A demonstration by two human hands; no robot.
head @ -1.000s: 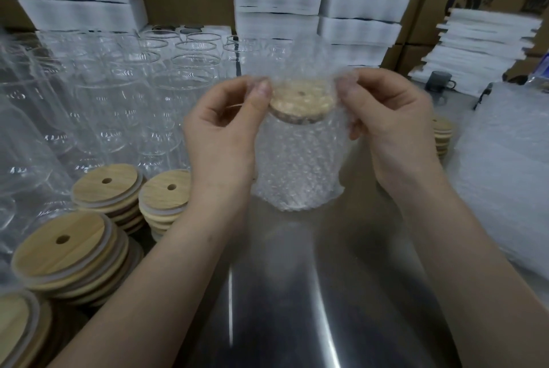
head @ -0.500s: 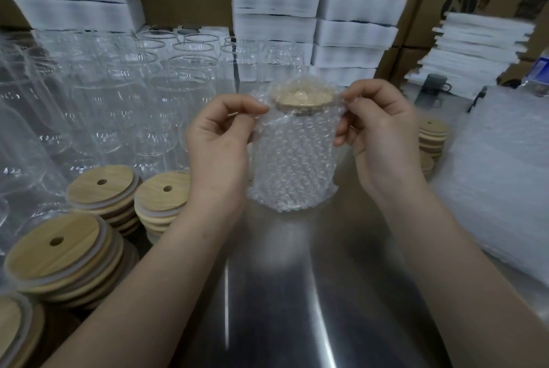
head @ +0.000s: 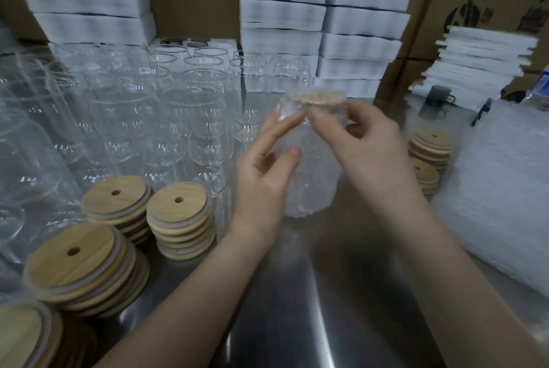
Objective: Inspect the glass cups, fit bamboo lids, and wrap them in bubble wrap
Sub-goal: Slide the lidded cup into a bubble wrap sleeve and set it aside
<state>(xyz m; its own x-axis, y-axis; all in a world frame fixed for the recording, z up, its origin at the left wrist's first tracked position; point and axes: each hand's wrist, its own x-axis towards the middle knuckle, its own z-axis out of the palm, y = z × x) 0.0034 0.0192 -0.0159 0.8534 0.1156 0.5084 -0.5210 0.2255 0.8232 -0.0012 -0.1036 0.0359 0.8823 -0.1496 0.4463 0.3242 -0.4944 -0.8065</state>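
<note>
At frame centre, left hand [head: 264, 177] pressing flat and right hand [head: 365, 145] pinching had drawn bubble wrap [head: 312, 189] together beneath the bamboo lid [head: 322, 98], wrapping seemingly almost done.

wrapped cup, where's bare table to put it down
Bare table runs from the wrapped cup toward you, between lid stacks left and bubble wrap pile right. Crowded: glass cups back left, more lids far right.
</note>
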